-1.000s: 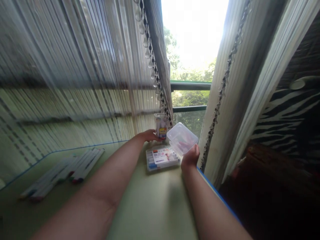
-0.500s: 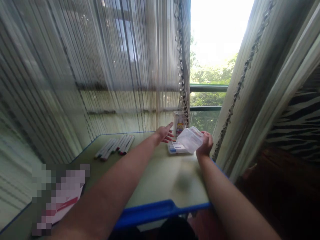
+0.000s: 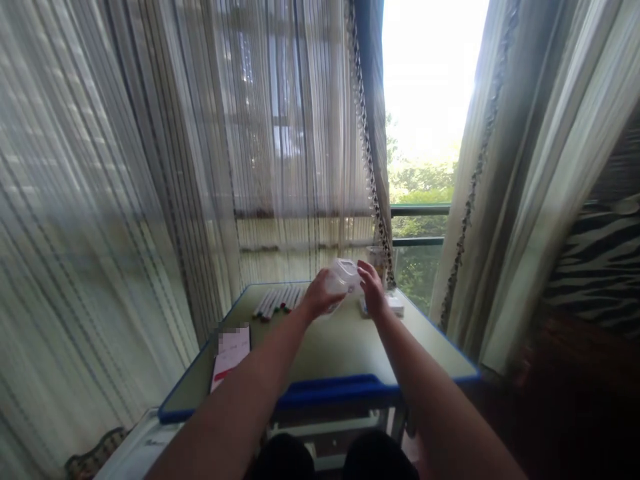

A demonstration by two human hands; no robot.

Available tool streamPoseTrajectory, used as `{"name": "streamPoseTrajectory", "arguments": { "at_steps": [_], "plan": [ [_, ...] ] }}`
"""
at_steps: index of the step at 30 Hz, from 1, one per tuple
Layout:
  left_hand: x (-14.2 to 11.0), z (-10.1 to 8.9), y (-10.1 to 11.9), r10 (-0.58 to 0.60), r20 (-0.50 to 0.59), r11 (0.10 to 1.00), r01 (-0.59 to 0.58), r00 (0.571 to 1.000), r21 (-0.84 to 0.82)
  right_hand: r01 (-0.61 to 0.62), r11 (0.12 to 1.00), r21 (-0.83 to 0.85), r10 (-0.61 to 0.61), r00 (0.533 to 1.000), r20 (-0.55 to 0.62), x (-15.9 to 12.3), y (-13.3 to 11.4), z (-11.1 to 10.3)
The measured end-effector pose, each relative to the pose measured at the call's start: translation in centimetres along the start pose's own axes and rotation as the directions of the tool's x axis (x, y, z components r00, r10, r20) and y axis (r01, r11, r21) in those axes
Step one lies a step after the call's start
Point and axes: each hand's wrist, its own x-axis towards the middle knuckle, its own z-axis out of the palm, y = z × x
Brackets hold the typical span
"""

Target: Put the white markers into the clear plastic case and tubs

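A clear plastic box (image 3: 344,275) is held up over the table, with my left hand (image 3: 317,297) closed around its left side. At the box's right edge is my right hand (image 3: 373,289), its fingers curved and apart; whether the fingertips touch the plastic I cannot tell. Behind that hand lies a flat white case (image 3: 396,305), partly covered by it. Several white markers (image 3: 279,301) with coloured ends lie side by side on the table, left of my left hand.
The pale green table (image 3: 335,350) has a blue rim (image 3: 335,390). A pink-and-white paper or booklet (image 3: 233,353) lies at its left. A clear container (image 3: 376,257) stands at the back, beside the curtain (image 3: 300,167). My knees are under the front edge.
The plastic box has moved left and passed from my right hand into my left. My right hand has loosened and come toward the middle. The camera view has shifted.
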Motion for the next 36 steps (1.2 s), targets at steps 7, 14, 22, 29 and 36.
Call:
{"name": "streamPoseTrajectory", "arguments": {
  "at_steps": [7, 14, 22, 29, 36],
  "plan": [
    [-2.3, 2.1, -4.3, 0.558, -0.075, 0.631, -0.363, 0.827, 0.686, 0.144, 0.989, -0.036, -0.145, 0.989, -0.032, -3.5, 4.1, -1.0],
    [-2.9, 2.7, -6.7, 0.68, -0.157, 0.487, -0.282, 0.716, 0.827, -0.367, 0.92, 0.137, 0.343, 0.924, 0.172, -3.9, 5.7, -1.4],
    [-2.9, 2.1, -6.6, 0.61, -0.171, 0.562, -0.269, 0.774, 0.782, -0.542, 0.809, 0.226, 0.495, 0.837, 0.235, -3.7, 4.9, -1.2],
    [-3.1, 1.8, -6.8, 0.576, -0.169, 0.602, -0.275, 0.8, 0.749, -0.598, 0.793, 0.119, 0.55, 0.785, 0.285, -4.0, 3.9, -1.4],
    [-3.3, 1.9, -6.4, 0.556, -0.201, 0.629, -0.249, 0.807, 0.737, -0.604, 0.781, 0.159, 0.553, 0.787, 0.274, -3.8, 3.8, -1.6]
  ]
}}
